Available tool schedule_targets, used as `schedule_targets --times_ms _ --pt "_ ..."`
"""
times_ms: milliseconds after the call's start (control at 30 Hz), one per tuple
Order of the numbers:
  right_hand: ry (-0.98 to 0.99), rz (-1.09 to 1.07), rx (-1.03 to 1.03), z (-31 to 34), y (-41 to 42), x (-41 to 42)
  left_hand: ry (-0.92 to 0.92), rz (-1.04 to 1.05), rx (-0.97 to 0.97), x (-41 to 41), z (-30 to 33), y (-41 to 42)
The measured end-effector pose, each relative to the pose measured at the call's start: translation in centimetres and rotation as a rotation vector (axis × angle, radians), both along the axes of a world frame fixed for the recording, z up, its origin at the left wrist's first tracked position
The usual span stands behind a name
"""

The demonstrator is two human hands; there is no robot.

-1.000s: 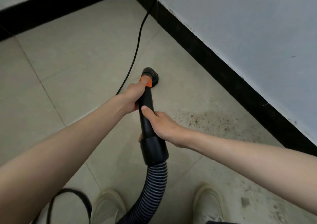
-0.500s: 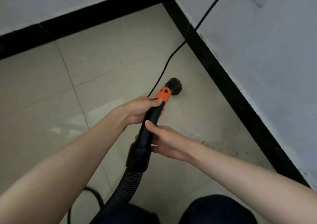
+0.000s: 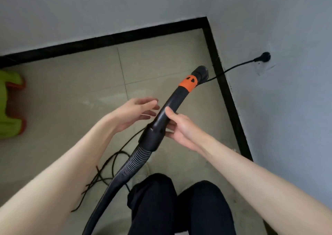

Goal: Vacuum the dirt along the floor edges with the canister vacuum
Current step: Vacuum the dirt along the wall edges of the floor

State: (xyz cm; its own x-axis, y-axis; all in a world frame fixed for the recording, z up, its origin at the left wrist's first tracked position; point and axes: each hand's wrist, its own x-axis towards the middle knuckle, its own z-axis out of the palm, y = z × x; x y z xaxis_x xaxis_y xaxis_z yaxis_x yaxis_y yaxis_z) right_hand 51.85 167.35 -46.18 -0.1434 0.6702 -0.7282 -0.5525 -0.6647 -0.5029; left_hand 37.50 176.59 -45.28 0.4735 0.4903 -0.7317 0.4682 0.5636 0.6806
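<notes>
Released by the left hand (image 3: pixel 133 113), whose fingers (image 3: pixel 150 102) now spread open just beside it, the vacuum handle (image 3: pixel 167 116) sits gripped in the right hand (image 3: pixel 181 128), thumb on top. Its long axis runs diagonally, the orange collar (image 3: pixel 188 84) and nozzle (image 3: pixel 201 73) pointing up-right toward the room corner, lifted off the floor. Beige floor tiles (image 3: pixel 80 94) meet a black baseboard (image 3: pixel 227 98) under grey walls, with the power cord (image 3: pixel 235 66) plugged in at right.

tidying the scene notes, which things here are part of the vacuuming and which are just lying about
Part of the job:
- vacuum handle, held by the right hand
- ribbed hose
- power cord, running to the plug in the wall
- left hand, open beside the handle

Just lying about:
- green and orange thing on the floor, too blurred to name
</notes>
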Motion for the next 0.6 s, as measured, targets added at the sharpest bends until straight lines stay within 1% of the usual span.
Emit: schedule_targets --times_ms 67,167,233,433,533,600 --pt "0.017 -0.055 -0.03 4.3 1.2 -0.6 0.04 -0.011 0.026 -3.5 4.0 -1.3" --pt "0.033 -0.098 -0.05 10.6 2.8 -2.1 0.077 -0.162 0.033 -8.2 10.2 -4.0" --pt "0.054 -0.117 -0.045 14.5 3.5 -3.5 0.149 -0.245 0.129 -10.6 13.6 -5.7" --pt "0.071 -0.174 -0.026 24.0 4.2 -8.9 0.265 -0.121 0.474 -16.3 23.1 -7.7" --pt "0.052 -0.126 -0.013 27.5 3.2 -12.0 0.309 -0.096 0.523 -19.1 26.9 -9.2" --pt "0.056 -0.024 0.015 29.5 1.9 -13.7 0.325 -0.045 0.544 -20.6 28.9 -11.4"
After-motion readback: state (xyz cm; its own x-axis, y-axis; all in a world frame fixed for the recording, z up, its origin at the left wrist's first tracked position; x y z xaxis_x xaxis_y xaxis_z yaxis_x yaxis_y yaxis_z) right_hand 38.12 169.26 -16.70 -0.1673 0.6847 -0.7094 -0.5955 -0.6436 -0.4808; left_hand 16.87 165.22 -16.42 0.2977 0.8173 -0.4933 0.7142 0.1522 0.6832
